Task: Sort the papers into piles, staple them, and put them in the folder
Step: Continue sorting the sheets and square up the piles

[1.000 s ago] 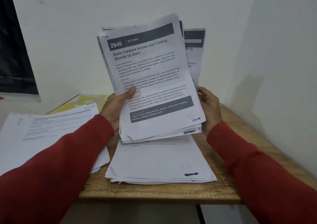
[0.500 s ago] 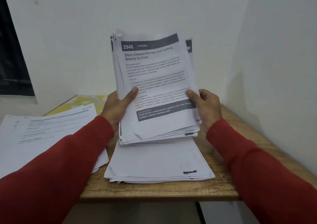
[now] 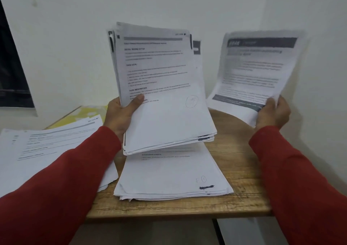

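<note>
Nearest me, my red sleeves (image 3: 62,184) reach out over the front edge of the wooden table (image 3: 236,162). On the table between my arms lies a pile of papers (image 3: 174,177), face up, its near corners a little uneven. To my left a second pile (image 3: 43,147) spreads flat, partly under my left sleeve, and behind it a yellow folder (image 3: 88,112) peeks out at the table's far edge. Above the middle pile, my left hand (image 3: 120,117) grips a thick stack of sheets (image 3: 161,90) at its lower left edge, thumb pressed across the front page, the stack standing nearly upright and leaning back from me. My hands are well apart: my right hand (image 3: 272,113) holds a single sheet (image 3: 257,72) by its lower corner, off to the right of the stack and clear of it, blurred. Behind everything stands the white wall (image 3: 75,38), meeting another wall at the right corner.
</note>
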### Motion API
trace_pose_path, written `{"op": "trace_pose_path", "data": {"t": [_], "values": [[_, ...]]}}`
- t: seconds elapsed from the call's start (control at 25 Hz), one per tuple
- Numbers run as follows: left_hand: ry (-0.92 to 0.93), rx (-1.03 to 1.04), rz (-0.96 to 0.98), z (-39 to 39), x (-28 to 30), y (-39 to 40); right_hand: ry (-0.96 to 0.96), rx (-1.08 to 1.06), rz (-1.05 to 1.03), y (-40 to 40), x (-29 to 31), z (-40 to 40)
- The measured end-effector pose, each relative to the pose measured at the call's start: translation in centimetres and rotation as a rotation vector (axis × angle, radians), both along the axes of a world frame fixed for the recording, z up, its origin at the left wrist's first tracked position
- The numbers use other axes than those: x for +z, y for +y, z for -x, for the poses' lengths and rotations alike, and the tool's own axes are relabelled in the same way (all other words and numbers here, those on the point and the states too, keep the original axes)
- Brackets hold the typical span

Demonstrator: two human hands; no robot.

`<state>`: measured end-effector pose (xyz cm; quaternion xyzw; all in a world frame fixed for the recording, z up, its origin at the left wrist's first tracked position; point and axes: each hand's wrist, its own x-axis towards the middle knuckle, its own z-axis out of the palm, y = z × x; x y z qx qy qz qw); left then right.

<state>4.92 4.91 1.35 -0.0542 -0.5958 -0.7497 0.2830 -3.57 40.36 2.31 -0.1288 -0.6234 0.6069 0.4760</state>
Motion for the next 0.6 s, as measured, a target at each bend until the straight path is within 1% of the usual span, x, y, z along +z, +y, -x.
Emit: {"op": "trace_pose_path", "data": {"t": [0.08, 0.16, 0.2, 0.28, 0.36, 0.4, 0.48, 0.6], "values": [[0.035, -0.01, -0.021, -0.2, 0.3, 0.1, -0.006, 0.004, -0.038, -0.7, -0.1, 0.2], [0.064, -0.025, -0.038, -0.3, 0.7, 0.2, -0.018, 0.094, -0.049, -1.7, -0.3, 0.5], [0.073, -0.032, -0.04, -0.4, 0.7, 0.2, 0.005, 0.217, -0.026, -2.5, -0.4, 0.5], [0.072, -0.026, -0.04, -0.3, 0.6, 0.2, 0.073, 0.561, 0.027, -4.4, -0.5, -0.4], [0.042, -0.008, -0.06, -0.3, 0.4, 0.3, 0.079, 0.866, 0.031, -7.0, -0.5, -1.9], [0.026, -0.004, -0.076, -0.2, 0.3, 0.2, 0.064, 0.974, 0.017, -8.1, -0.6, -2.7], [0.0, -0.003, -0.107, -0.1, 0.1, 0.0, 0.042, 1.116, -0.008, -9.9, -1.0, -3.7], [-0.032, -0.024, -0.102, 0.0, -0.1, 0.0, -0.065, 1.197, 0.045, -10.4, -1.5, -3.9]]}}
